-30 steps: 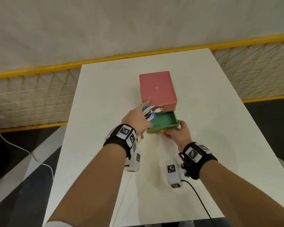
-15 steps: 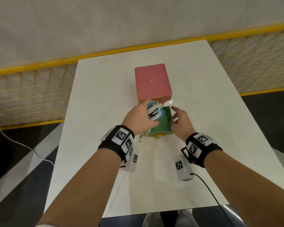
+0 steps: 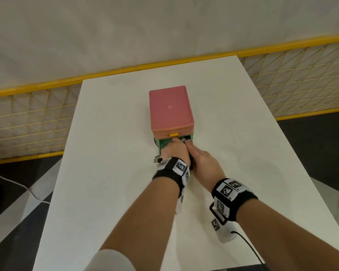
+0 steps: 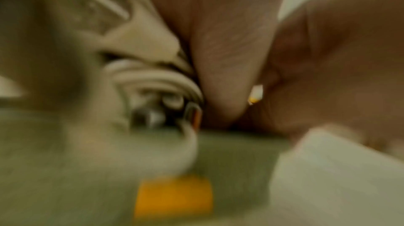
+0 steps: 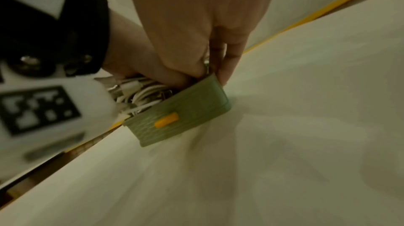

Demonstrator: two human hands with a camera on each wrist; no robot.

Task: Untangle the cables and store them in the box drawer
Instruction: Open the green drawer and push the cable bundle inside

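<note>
The left hand (image 3: 174,151) is gripping the coiled cables (image 5: 140,91), pressing them into the green drawer (image 5: 186,117) near the worktop's (image 3: 110,173) middle, while the right hand's (image 3: 203,163) fingers, seemingly straight, are tucking stray loops down

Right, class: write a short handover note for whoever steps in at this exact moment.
Left hand: pressing the coiled white cables down into the green drawer, fingers hidden.
Right hand: beside it at the drawer's right edge, fingers fairly straight.
Pink box stands mid-table, drawer pulled out.
Done: cables bundled and mostly in.
Left: a USB plug pokes out over the left side; tuck it in, then shut the drawer.
</note>
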